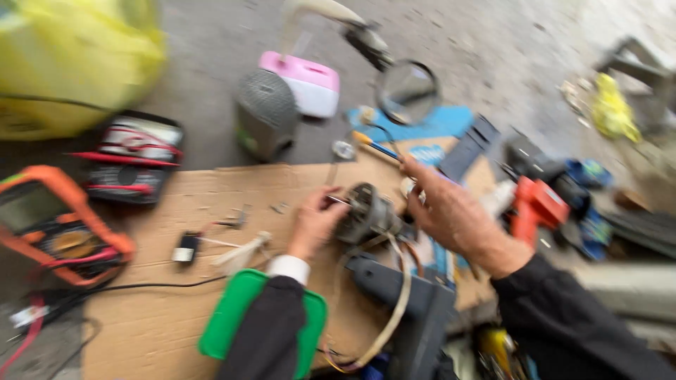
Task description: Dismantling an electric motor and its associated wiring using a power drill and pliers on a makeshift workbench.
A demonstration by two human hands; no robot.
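Fingers of the left hand [315, 224] pinched the small motor [365, 213] from its left side — its axis running left to right — while the right hand [451, 211], fingers spread, hovered just right of the motor, above the cardboard sheet [211, 197].

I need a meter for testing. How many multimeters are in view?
2: an orange multimeter at the left edge of the cardboard, and a black multimeter just above it on the floor. Others may be hidden.

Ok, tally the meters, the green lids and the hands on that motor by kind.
Multimeters: 2, one orange, one black and red
Green lids: 1
Hands at the grey motor: 2, left hand, right hand
Total: 5
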